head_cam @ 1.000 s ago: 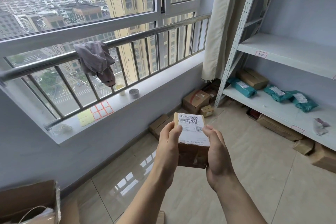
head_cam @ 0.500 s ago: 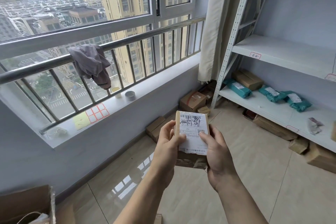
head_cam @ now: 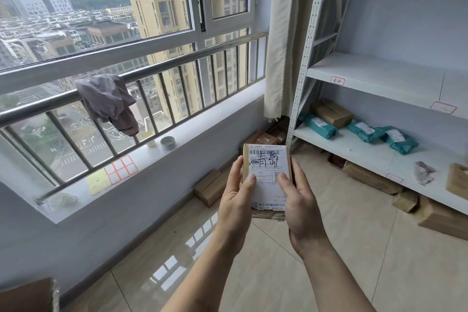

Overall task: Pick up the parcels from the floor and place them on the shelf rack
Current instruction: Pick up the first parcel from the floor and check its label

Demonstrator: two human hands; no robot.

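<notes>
I hold a small brown cardboard parcel (head_cam: 266,172) with a white shipping label upright in front of me, label facing me. My left hand (head_cam: 235,197) grips its left edge and my right hand (head_cam: 298,200) its right edge, thumbs on the label. The white metal shelf rack (head_cam: 374,76) stands at the right. Its low shelf carries three teal bagged parcels (head_cam: 320,126), a brown box (head_cam: 330,113) and another box (head_cam: 457,180) at the right edge. More cardboard parcels (head_cam: 211,186) lie on the floor below the window and under the rack (head_cam: 372,180).
A window with a metal railing (head_cam: 152,71) fills the left, a grey cloth (head_cam: 109,101) draped over the rail. The sill holds sticky labels (head_cam: 121,168) and a tape roll (head_cam: 167,142). A curtain (head_cam: 281,40) hangs beside the rack. An open carton (head_cam: 27,296) sits bottom left.
The parcel has tilted up from lying flat to upright with its label toward me, and both hands have risen slightly. The view has shifted toward the rack.
</notes>
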